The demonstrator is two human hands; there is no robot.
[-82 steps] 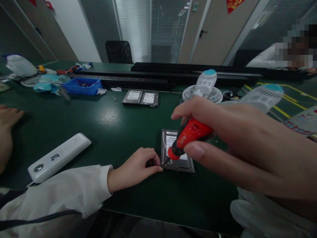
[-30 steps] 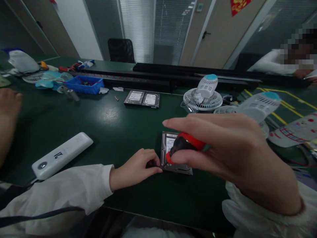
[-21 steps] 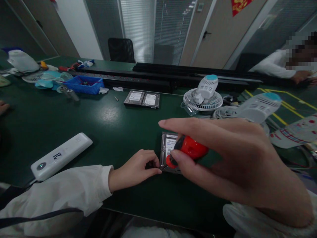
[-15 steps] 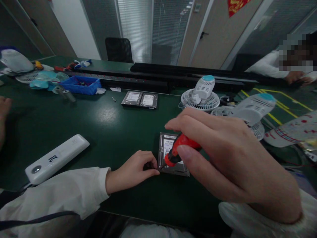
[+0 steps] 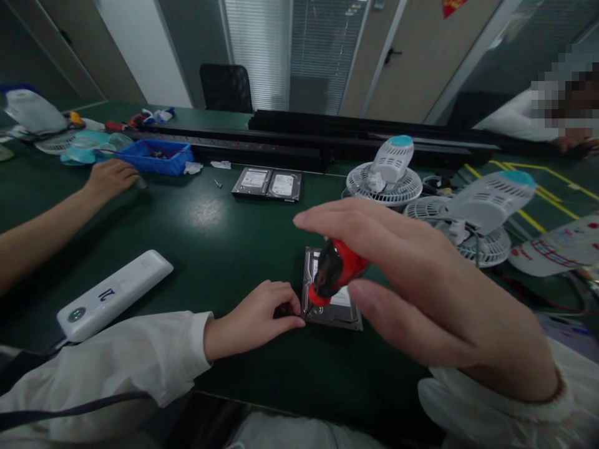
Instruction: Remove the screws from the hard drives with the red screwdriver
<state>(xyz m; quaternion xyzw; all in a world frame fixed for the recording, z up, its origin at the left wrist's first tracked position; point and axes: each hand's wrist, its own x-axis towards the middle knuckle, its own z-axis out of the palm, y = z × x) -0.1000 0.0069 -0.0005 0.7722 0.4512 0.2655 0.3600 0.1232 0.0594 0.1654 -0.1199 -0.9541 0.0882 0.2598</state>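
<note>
A hard drive (image 5: 337, 310) lies flat on the green table (image 5: 206, 237) in front of me. My right hand (image 5: 430, 293) is closed round a red-and-black screwdriver (image 5: 333, 272), whose tip stands on the drive's near left corner. My left hand (image 5: 257, 318) rests on the table with its fingers pinched together against that same left edge of the drive. Whether anything lies between those fingertips is hidden.
A white remote-like device (image 5: 115, 293) lies at the left. Two more hard drives (image 5: 267, 184) sit further back, beside a blue bin (image 5: 156, 156). Small white fans (image 5: 386, 174) stand at the right. Another person's arm (image 5: 56, 215) reaches across from the left; a second person sits at the far right.
The screwdriver handle has turned in my right hand, showing more black. The other person's arm has stretched across the table toward the blue bin. My left hand has stayed put.
</note>
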